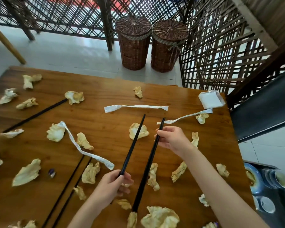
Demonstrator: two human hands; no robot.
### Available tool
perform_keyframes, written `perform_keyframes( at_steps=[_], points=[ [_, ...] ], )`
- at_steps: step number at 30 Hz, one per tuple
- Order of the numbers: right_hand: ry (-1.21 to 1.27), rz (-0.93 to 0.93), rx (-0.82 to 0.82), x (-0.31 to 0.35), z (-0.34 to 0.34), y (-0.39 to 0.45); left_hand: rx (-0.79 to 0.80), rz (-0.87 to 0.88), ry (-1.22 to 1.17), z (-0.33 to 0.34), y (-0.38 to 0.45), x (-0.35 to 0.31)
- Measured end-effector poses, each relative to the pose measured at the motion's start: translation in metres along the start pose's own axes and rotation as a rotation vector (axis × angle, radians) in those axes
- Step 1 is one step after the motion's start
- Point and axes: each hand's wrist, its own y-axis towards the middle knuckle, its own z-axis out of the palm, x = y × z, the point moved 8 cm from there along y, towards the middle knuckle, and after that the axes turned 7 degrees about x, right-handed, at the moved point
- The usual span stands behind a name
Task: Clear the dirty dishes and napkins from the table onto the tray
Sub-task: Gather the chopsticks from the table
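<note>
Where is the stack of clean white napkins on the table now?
In the head view, the stack of white napkins lies at the far right corner of the table, just beyond a long paper chopstick wrapper.

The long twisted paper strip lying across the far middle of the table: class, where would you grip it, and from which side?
Pinch the paper strip at its narrow twisted middle, coming straight down from above. It lies flat on the table, with bare wood around it, so probably nothing blocks fingers there.
</note>
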Motion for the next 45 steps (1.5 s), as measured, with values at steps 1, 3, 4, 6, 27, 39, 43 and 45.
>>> perform_keyframes(
  at_steps=[1,3,4,6,27,39,43,45],
  points=[
    [-0.009,0.001,0.035,-0.003,0.012,-0.002,0.010,0.001,-0.022,0.002,-0.005,0.000],
    [-0.027,-0.011,0.074,-0.006,0.034,-0.005,0.010,0.008,-0.041,0.003,-0.014,0.000],
    [-0.031,-0.020,0.083,-0.008,0.043,-0.007,0.007,0.014,-0.048,0.002,-0.019,0.000],
    [-0.027,-0.030,0.094,-0.010,0.060,-0.009,0.013,0.029,-0.083,-0.001,-0.030,0.002],
    [0.057,-0.029,0.084,-0.043,0.261,-0.034,0.029,0.084,0.155,-0.195,-0.114,0.052],
    [-0.762,0.232,-0.226,-0.147,0.254,-0.014,-0.079,0.078,-0.019,-0.247,-0.147,0.102],
    [-1.012,0.172,-0.281,-0.153,0.272,-0.015,-0.038,0.055,-0.041,-0.255,-0.150,0.109],
    [-1.106,0.185,-0.383,-0.150,0.278,-0.015,-0.033,0.040,-0.046,-0.264,-0.150,0.112]
  ],
)
